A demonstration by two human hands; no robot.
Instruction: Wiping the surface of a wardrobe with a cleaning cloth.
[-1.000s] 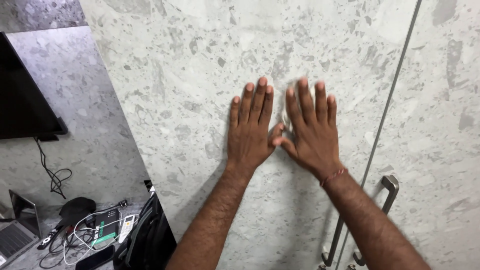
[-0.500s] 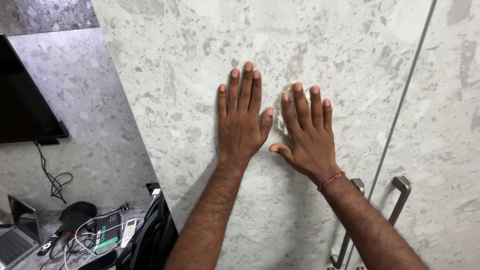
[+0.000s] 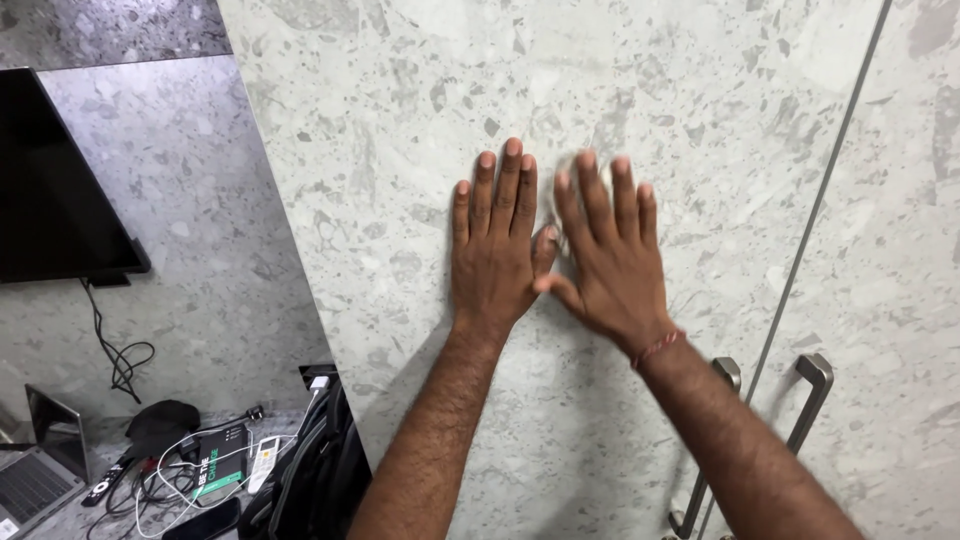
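My left hand lies flat, fingers straight and close together, on a tall cupboard door with a pale grey speckled stone look. My right hand, with a red thread around the wrist, is pressed flat on the same door just to the right. Its thumb touches the left thumb. Neither hand holds anything. The right fingers are blurred, with a pale smear beside the index finger that I cannot identify.
Two vertical metal bar handles flank the door gap at the right. A dark wall-mounted screen hangs at the left. Below it a counter holds a laptop, cables, remotes and a black bag.
Both hands have slid up the door. The right hand has moved left until its thumb meets the left thumb.
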